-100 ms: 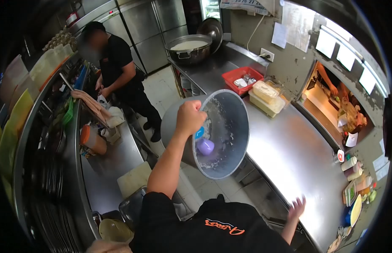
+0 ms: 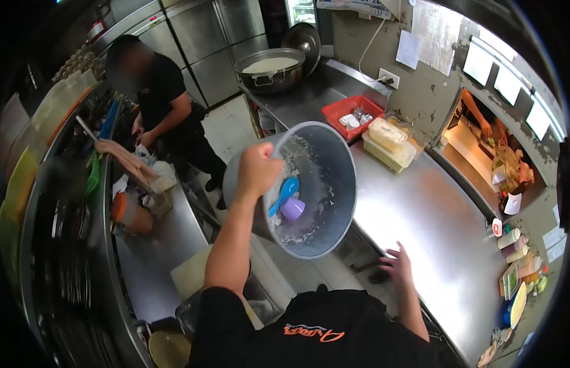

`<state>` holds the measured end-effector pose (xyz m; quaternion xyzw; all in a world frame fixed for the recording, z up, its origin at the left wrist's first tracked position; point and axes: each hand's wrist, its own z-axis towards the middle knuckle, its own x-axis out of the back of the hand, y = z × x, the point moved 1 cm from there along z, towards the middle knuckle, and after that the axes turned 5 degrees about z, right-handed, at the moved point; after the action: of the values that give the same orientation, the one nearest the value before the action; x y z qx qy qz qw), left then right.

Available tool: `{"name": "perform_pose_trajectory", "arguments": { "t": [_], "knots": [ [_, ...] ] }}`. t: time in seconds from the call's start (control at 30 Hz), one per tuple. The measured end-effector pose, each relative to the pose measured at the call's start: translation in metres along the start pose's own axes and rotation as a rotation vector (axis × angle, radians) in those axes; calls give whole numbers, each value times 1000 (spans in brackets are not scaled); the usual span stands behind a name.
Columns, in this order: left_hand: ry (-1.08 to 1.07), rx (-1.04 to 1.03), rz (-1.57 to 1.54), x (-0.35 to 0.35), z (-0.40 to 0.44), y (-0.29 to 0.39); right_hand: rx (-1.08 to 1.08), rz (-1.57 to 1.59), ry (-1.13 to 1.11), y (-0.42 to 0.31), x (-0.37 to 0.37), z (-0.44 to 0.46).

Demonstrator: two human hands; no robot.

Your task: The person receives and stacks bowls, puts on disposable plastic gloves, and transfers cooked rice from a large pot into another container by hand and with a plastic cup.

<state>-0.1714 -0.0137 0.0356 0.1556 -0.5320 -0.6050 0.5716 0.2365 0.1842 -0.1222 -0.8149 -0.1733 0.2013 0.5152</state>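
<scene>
My left hand [image 2: 259,172] is closed over the near-left rim of a large grey bucket [image 2: 337,184] and holds it up, tilted, its mouth turned towards me. Inside, a blue spoon-shaped scoop [image 2: 288,189] lies against a small purple cup [image 2: 292,209]. White residue, perhaps rice, clings to the bucket's inner wall. My right hand [image 2: 396,270] hangs in the air near the front edge of the steel counter [image 2: 413,214], fingers apart and holding nothing. It does not touch the bucket.
A co-worker [image 2: 165,110] stands at the left shelving. On the counter are a big pot [image 2: 269,76], a red basket [image 2: 340,110] and plastic tubs [image 2: 389,147]. Bottles [image 2: 509,238] line the right wall. Another person's hands [image 2: 486,129] show through the serving window.
The bucket has shifted slightly left with my left hand, and the blue scoop inside shows more fully. My right hand has moved left and up, towards the bucket.
</scene>
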Motion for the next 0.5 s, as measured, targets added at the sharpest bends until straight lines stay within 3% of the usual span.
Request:
{"name": "perform_pose_trajectory", "arguments": {
  "t": [0.03, 0.07, 0.1, 0.13, 0.2, 0.27, 0.3, 0.4, 0.5],
  "knots": [
    [1, 10, 21, 23, 19, -8, -94, -45, -212, 6, -69, 21],
    [21, -50, 165, 82, 53, -10, -216, 107, -331, 21, -187, 27],
    [62, -57, 186, 93, 67, -18, -126, 167, -493, 15, -225, 40],
    [90, -21, 115, 97, 82, -31, -39, 194, -432, 7, -257, 56],
    [144, 43, 4, 111, 115, -61, 165, 136, -445, -50, -309, 72],
    [197, 85, -129, 118, 164, -103, 223, 178, -435, -76, -338, 142],
    [220, 113, -196, 117, 187, -119, 387, 157, -485, -84, -352, 181],
    [261, 230, -447, 87, 253, -147, 593, 65, -544, -140, -403, 268],
    [230, 267, -429, 61, 332, -205, 567, -73, -422, -160, -435, 363]
  ]
}}
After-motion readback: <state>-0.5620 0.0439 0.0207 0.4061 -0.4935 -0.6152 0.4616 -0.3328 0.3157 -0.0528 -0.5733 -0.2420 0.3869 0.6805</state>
